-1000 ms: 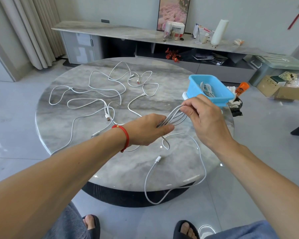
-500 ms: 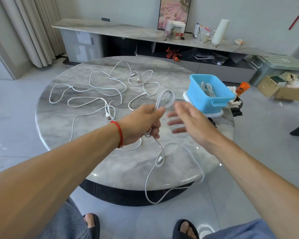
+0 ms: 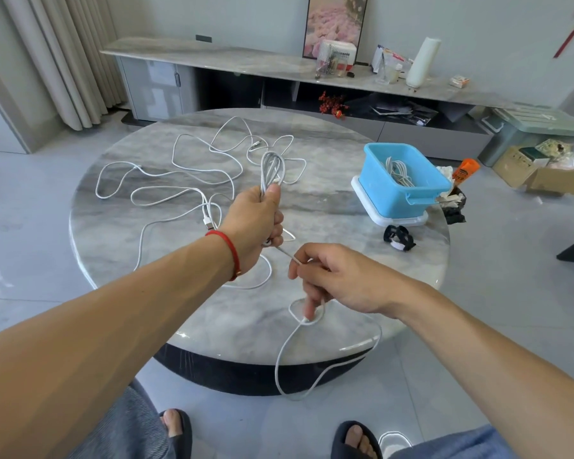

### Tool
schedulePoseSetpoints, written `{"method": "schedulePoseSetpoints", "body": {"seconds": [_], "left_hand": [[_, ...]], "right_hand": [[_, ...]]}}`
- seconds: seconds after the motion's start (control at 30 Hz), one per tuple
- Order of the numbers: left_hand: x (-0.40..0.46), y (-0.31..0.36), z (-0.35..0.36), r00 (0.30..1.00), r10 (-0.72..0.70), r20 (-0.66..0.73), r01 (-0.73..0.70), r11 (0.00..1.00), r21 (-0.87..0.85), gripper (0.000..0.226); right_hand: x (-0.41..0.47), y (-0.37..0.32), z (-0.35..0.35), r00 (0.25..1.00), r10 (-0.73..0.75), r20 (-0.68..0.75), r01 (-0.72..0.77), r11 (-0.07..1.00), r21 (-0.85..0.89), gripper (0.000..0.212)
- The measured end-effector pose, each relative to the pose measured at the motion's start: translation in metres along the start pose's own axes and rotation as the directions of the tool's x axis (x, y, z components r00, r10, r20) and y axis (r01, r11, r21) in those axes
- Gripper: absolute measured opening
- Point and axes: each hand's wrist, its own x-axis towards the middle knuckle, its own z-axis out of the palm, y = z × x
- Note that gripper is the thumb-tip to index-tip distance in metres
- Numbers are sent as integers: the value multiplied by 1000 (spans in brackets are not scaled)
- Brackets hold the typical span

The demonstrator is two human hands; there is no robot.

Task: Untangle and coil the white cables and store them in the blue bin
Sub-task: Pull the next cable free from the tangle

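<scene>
Coiling in progress: loose white cables (image 3: 166, 193) lie at left on the round marble table (image 3: 113, 233), left hand (image 3: 256, 223) clenches the looped white cable bundle (image 3: 272, 170), right hand (image 3: 338, 279) pinches its free tail overhanging the near edge, next wrap needs slack, blue plastic bin (image 3: 395, 200) near right rim.

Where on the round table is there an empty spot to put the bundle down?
Bare marble lies between the left hand and the blue bin, and along the far edge of the table behind the bin. The left half is crowded with loose white cables; a black strap sits before the bin.
</scene>
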Motion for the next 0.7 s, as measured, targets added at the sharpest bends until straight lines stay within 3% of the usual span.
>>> {"method": "schedulePoseSetpoints", "body": {"seconds": [0.1,0.2,0.3,0.47,0.6,0.7], "left_hand": [[-1,-1,-1,1000,-28,-6,29,996,86,30],[-5,-4,-2,995,-58,82,38,975,221,30],[-9,-6,0,977,-100,189,32,943,332,31],[-19,-2,4,912,-278,301,158,917,367,45],[-28,5,12,824,-399,403,293,908,300,44],[-30,4,16,798,-408,444,272,901,339,62]], "right_hand": [[3,-3,0,986,-111,-125,60,933,-355,24],[1,-9,2,960,-240,-144,144,865,-480,22],[1,-10,2,930,-314,-189,182,843,-506,21],[1,-11,-4,889,-319,-330,169,896,-412,17],[1,-12,-7,841,-266,-472,45,902,-429,31],[0,-12,-11,803,-217,-556,-21,921,-390,29]]}}
